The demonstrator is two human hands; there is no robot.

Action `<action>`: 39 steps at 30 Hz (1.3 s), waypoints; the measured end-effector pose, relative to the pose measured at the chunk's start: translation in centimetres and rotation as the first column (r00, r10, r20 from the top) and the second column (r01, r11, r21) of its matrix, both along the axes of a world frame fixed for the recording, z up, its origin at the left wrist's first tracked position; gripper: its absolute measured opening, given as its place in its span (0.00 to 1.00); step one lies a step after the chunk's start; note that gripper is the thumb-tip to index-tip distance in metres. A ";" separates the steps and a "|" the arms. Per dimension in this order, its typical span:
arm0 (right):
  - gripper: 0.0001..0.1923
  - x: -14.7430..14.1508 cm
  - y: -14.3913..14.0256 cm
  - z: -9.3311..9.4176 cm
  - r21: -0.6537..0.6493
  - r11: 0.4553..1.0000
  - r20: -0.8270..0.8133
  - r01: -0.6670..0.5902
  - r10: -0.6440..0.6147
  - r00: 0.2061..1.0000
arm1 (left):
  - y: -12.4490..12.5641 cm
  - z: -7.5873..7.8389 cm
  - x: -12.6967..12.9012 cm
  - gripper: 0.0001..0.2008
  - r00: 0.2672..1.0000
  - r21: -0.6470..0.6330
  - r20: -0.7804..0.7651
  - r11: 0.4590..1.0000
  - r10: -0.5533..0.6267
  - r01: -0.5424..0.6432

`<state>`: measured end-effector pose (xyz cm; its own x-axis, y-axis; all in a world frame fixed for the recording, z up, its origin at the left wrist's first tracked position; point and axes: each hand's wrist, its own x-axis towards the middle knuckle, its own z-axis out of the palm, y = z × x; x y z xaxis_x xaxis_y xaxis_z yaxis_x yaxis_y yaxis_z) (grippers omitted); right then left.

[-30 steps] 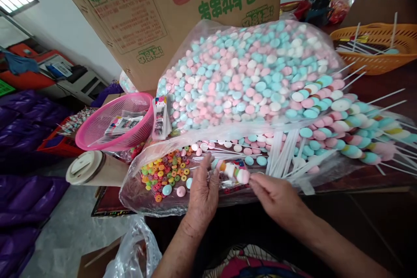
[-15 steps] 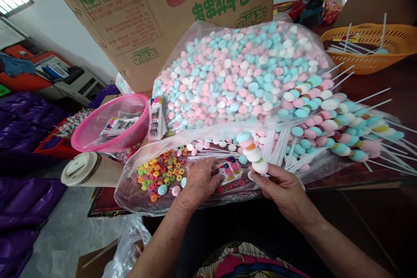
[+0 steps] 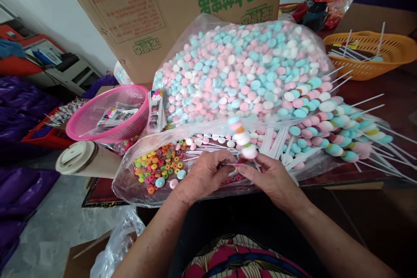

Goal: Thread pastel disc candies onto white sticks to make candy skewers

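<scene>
My right hand (image 3: 276, 180) is closed around the lower end of a candy skewer (image 3: 241, 139), which stands nearly upright with blue, pink and white pieces and coloured rings threaded on it. Close against it, my left hand (image 3: 208, 173) pinches a thin printed card, seen almost edge-on between the fingertips of both hands. Left of that hand lie loose coloured candy rings (image 3: 159, 163) on clear plastic. White sticks (image 3: 211, 147) lie just behind the hands. Finished-looking candy skewers (image 3: 339, 126) are piled to the right.
A big clear bag of pastel candies (image 3: 228, 74) fills the table's middle, before a cardboard box (image 3: 130, 17). To the left are a pink basket (image 3: 73, 124), a stack of printed cards (image 3: 155, 113) and a lidded cup (image 3: 78, 160). An orange basket (image 3: 371, 67) stands back right.
My left hand has lifted a printed card off the plastic and brought it right to my other hand. The skewer has shifted slightly left and stays in my right hand.
</scene>
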<state>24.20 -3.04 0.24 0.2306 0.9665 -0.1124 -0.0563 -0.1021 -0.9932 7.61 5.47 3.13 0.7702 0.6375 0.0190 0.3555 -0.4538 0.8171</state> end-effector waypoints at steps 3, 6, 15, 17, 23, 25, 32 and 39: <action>0.13 -0.4 1.0 -0.3 -0.015 1.000 0.091 -0.005 0.006 0.996 | 0.1 -0.5 0.3 0.17 0.997 -0.091 0.002 0.993 0.080 -0.080; 0.17 -0.5 1.8 -1.4 -0.025 0.995 0.119 0.099 -0.096 0.988 | 1.0 -1.6 -0.1 0.08 0.975 -0.018 -0.122 0.982 0.184 -0.187; 0.19 0.9 2.1 -0.5 0.022 0.993 0.038 0.114 -0.114 0.993 | 3.6 0.0 -1.0 0.11 0.975 0.054 -0.214 0.995 -0.068 0.082; 0.17 0.9 2.1 -0.1 0.002 1.000 -0.036 0.013 -0.013 0.999 | 3.7 1.0 -1.0 0.09 0.962 0.056 -0.241 0.987 -0.131 0.149; 0.13 -0.7 2.3 0.0 0.058 0.994 -0.121 0.097 -0.090 0.989 | 1.0 0.8 -0.5 0.07 0.985 0.048 -0.119 0.992 0.122 -0.117; 0.13 -1.1 2.4 0.1 0.048 0.988 -0.101 0.146 -0.140 0.985 | -0.2 -0.3 -0.2 0.08 0.961 -0.055 -0.037 0.960 0.273 -0.275; 0.11 3.1 0.2 1.4 0.065 0.988 0.221 0.138 -0.149 0.964 | -0.3 -0.9 -2.2 0.13 0.964 0.044 0.115 0.968 0.241 -0.247; 0.07 8.2 -2.9 2.6 0.363 0.914 0.706 -0.182 -0.142 0.694 | 0.6 0.2 -4.0 0.11 0.968 0.188 0.237 0.974 0.080 -0.126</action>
<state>32.42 -5.96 2.83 0.0621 0.8932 0.4453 0.6711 0.2929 -0.6811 3.57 6.05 3.29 0.6615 0.6783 0.3200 0.2250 -0.5866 0.7780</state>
